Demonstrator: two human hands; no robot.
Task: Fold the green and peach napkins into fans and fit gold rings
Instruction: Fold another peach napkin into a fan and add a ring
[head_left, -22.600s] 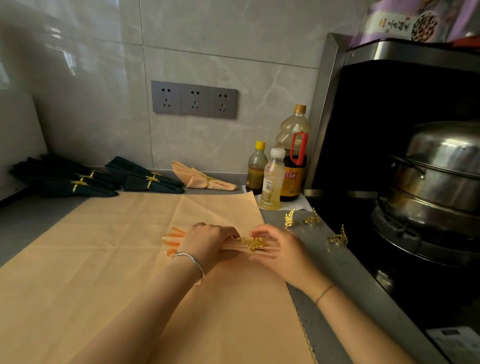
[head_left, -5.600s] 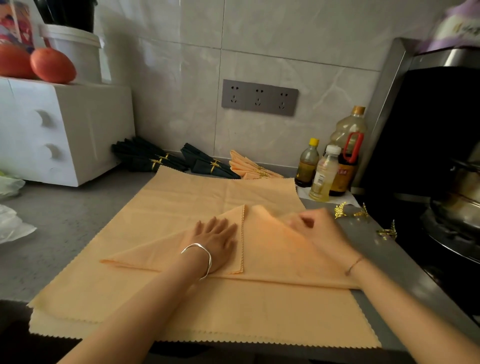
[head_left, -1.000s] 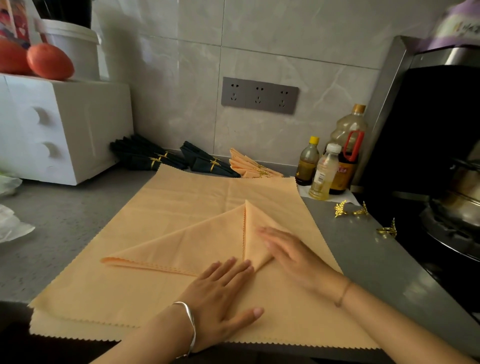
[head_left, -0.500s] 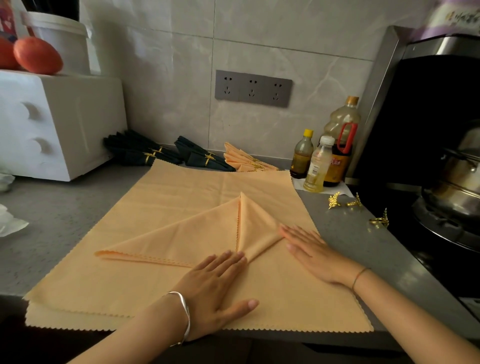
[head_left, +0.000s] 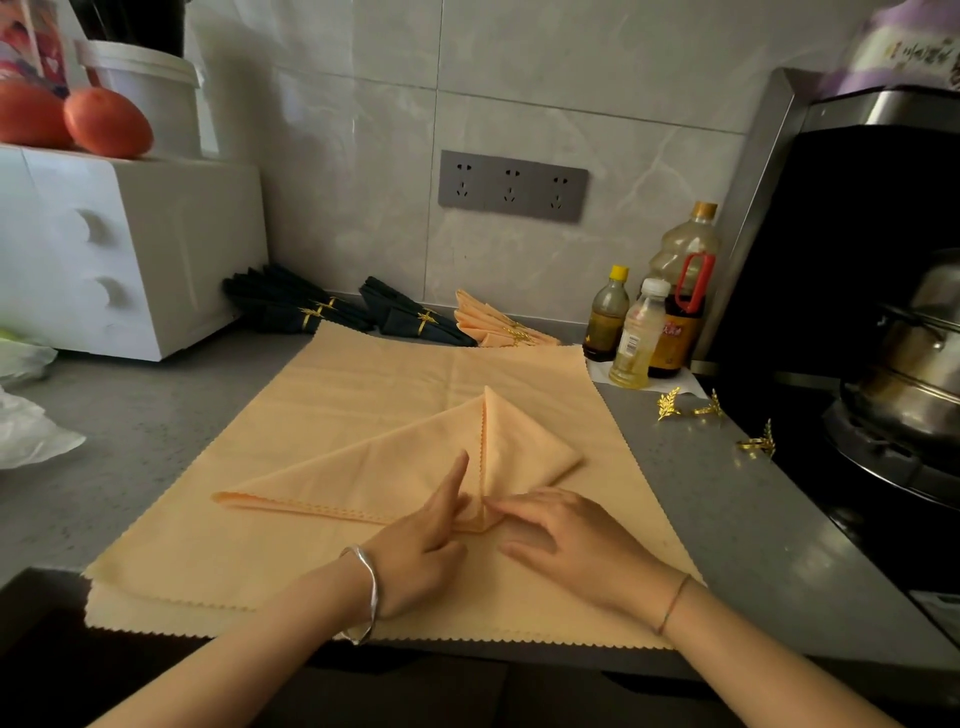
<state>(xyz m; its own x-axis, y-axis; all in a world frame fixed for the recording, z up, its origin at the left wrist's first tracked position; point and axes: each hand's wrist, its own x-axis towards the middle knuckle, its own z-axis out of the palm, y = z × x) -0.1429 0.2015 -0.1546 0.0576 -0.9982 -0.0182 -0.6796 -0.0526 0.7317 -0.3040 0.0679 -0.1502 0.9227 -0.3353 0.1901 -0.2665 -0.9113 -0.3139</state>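
Observation:
A peach napkin (head_left: 395, 467), folded into a triangle with its right flap turned in, lies on a stack of flat peach napkins (head_left: 260, 545). My left hand (head_left: 421, 551) lays its index finger along the centre seam and pinches the raised near tip. My right hand (head_left: 571, 540) pinches the same tip from the right. Loose gold rings (head_left: 667, 404) lie on the counter to the right, one more (head_left: 758, 442) by the stove. Ringed green fans (head_left: 415, 319) and peach fans (head_left: 493, 327) rest against the back wall.
Three bottles (head_left: 636, 338) stand at the back right. A stove with a steel pot (head_left: 914, 374) is at the right. A white drawer box (head_left: 130, 249) stands at the back left, a plastic bag (head_left: 26, 431) on the left counter. The stack overhangs the counter's front edge.
Both hands lay flat, smoothing the folded napkin. They have since come together at its near tip, which is now lifted and pinched between them.

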